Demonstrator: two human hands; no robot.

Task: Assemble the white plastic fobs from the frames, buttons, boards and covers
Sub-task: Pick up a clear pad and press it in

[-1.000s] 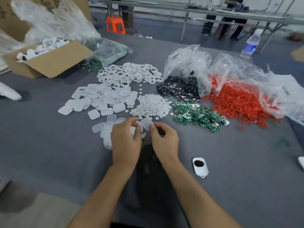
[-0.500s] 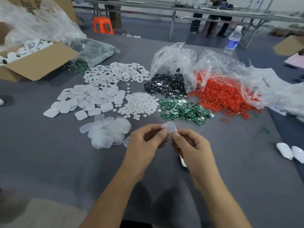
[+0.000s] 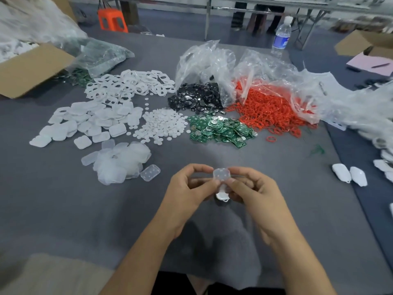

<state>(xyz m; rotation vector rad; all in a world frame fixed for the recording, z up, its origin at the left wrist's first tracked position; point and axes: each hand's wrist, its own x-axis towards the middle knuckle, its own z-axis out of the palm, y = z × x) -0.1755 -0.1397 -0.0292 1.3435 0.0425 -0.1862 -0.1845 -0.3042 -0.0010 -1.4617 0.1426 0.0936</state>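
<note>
A small clear plastic cover (image 3: 221, 174) is pinched between my left hand (image 3: 187, 188) and my right hand (image 3: 253, 188), above the grey table. Under my fingers lies a white fob shell (image 3: 222, 195), mostly hidden by the hands. On the table beyond are a heap of clear covers (image 3: 121, 162), white covers (image 3: 91, 122), white frames (image 3: 129, 84), small white round buttons (image 3: 161, 124), green boards (image 3: 219, 128) and black buttons (image 3: 197, 99).
Red rings (image 3: 272, 111) spill from clear bags (image 3: 212, 60) at the back right. A cardboard box (image 3: 32, 69) stands at the left, a water bottle (image 3: 281, 37) at the back. White fob shells (image 3: 348, 174) lie at the right.
Both hands have come back from the pile of clear covers toward me with one clear cover, now held over the white fob shell. The camera view has shifted left.
</note>
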